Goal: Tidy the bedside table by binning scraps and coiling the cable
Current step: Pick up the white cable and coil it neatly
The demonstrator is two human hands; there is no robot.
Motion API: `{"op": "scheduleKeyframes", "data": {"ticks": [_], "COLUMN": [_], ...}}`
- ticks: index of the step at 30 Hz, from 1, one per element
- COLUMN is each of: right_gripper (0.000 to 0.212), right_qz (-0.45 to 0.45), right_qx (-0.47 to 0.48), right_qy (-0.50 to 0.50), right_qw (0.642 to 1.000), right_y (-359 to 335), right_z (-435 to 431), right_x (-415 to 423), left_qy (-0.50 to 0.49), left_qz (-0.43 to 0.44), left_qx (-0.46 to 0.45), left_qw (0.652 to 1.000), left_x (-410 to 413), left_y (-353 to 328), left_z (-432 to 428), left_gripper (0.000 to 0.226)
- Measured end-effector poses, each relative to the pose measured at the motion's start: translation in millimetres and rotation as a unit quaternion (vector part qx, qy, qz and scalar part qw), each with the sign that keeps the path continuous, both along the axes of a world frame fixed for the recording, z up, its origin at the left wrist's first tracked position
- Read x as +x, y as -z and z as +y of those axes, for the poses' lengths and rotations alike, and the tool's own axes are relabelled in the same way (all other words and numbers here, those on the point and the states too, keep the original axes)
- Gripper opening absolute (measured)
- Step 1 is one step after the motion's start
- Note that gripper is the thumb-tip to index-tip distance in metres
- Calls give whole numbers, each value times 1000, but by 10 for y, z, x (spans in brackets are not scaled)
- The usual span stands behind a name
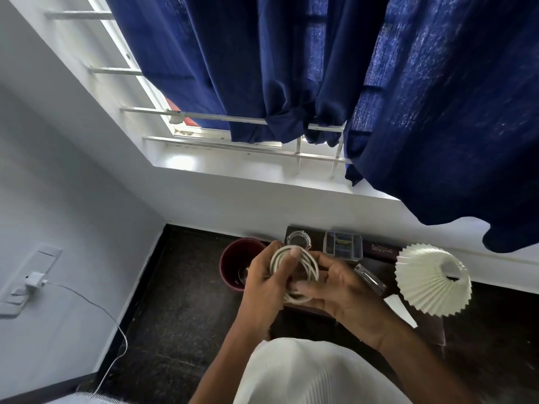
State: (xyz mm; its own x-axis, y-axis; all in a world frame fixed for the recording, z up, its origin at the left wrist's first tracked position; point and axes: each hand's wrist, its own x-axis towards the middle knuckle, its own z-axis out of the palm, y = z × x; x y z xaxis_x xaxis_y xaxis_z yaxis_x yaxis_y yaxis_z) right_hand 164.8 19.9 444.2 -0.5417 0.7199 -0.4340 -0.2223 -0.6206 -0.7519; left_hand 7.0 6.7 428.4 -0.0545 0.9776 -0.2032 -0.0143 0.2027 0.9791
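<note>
- The left hand (264,282) grips the white cable (294,275), wound into loops, thumb pressed over the top
- The right hand (339,287) pinches the coil's lower side, fingers closed on it
- The coil hangs above the bench (423,328), near the maroon bin (233,262)
- Light and springy, it would likely unwind if released; best held across all loops

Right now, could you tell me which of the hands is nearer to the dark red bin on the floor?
Left. The left hand holds the coiled cable right beside the dark red bin, overlapping its rim in view; the right hand grips the coil's far side.
</note>
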Motion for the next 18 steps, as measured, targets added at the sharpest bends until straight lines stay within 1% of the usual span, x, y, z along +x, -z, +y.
{"op": "scheduleKeyframes", "data": {"ticks": [2, 3, 5, 8, 10, 12, 16, 18], "right_gripper": [43, 46, 48, 40, 32, 29, 34, 28], "right_qz": [71, 78, 40, -62, -109, -125, -127, -131], "right_qx": [-57, -68, -58, -21, -11, -11, -16, -20], "right_qy": [12, 24, 45, 85, 120, 140, 154, 162], "right_qw": [996, 994, 996, 994, 987, 982, 980, 978], "right_y": [24, 35, 51, 62, 84, 105, 124, 131], "right_z": [23, 31, 20, -22, -38, -42, -55, -60], "right_x": [51, 63, 39, -74, -129, -158, -188, -218], "left_qy": [-21, -28, -35, -51, -43, -32, -18, -2], "left_qz": [-49, -59, -40, -10, -9, -25, -48, -51], "left_qx": [-40, -46, -40, -33, -40, -55, -76, -85], "left_qw": [998, 997, 998, 998, 998, 998, 996, 995], "left_x": [-69, -101, -121, -87, -76, -76, -102, -130], "left_y": [31, 52, 97, 161, 201, 210, 254, 274], "left_z": [14, 21, 27, 41, 50, 63, 105, 146], "left_gripper": [26, 27, 29, 25, 27, 34, 44, 47]}}
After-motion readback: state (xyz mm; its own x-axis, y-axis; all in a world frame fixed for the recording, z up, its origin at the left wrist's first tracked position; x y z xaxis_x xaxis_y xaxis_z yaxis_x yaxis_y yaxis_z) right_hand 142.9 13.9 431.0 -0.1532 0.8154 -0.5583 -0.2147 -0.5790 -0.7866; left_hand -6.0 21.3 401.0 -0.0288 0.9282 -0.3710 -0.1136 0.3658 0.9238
